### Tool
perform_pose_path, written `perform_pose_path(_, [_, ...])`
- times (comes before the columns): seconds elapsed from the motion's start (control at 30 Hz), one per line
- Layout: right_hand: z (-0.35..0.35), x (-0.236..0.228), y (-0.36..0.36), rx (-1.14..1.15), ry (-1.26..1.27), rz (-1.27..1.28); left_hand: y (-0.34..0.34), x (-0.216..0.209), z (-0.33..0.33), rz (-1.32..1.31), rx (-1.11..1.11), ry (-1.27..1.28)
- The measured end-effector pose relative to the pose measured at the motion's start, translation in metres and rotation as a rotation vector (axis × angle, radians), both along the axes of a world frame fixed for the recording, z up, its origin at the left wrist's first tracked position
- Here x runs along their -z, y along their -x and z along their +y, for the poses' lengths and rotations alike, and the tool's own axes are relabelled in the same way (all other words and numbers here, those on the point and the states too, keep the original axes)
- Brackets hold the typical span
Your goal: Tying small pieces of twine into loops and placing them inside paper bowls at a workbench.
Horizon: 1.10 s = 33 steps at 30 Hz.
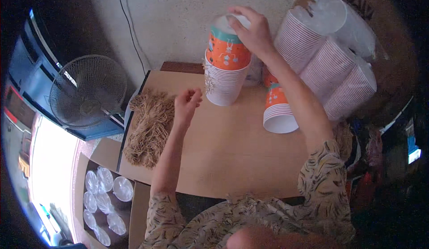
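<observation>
A tall stack of paper cups (228,52) stands on the cardboard-covered table, its orange and teal printed section uppermost and white rims layered below. My right hand (254,30) grips the top of this stack, thumb and fingers spread over its end. To the left of the stack, my left hand (186,106) hovers with loosely bent fingers, slightly blurred; nothing shows in it. Beside my left forearm lies a heap of tan twine strands (149,128). Another orange and white stack of paper cups (279,110) lies near my right forearm, its white open end facing me.
Several plastic-wrapped stacks of white cups (328,66) lean at the right. A fan (89,90) stands left of the table (223,164). Below it, an open carton (111,217) holds several wrapped cup stacks. A wall (187,21) rises behind the table.
</observation>
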State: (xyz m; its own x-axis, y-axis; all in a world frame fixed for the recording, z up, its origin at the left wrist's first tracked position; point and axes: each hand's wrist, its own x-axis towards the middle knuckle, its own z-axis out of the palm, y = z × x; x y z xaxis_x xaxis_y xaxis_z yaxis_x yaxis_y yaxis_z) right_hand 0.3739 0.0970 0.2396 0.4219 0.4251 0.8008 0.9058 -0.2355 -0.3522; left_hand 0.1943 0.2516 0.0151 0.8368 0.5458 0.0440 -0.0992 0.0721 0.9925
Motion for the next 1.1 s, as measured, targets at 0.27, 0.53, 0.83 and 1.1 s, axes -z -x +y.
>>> perform_pose_path(0.27, [-0.201,-0.021,0.211,-0.078,-0.177,0.083,0.060,-0.108,-0.069,-0.096,0.020,-0.471])
perform_pose_path(0.53, [-0.216,-0.042,0.258,1.010,-0.057,0.114,-0.052,-0.076,-0.054,-0.192,-0.321,-0.950])
perform_pose_path(0.83, [-0.227,-0.059,0.277,2.228,0.201,0.181,-0.069,-0.075,-0.049,-0.014,-0.355,-1.110])
perform_pose_path(1.1, [-0.235,-0.059,0.284,3.037,0.604,0.352,-0.076,-0.084,-0.052,0.058,-0.325,-1.344])
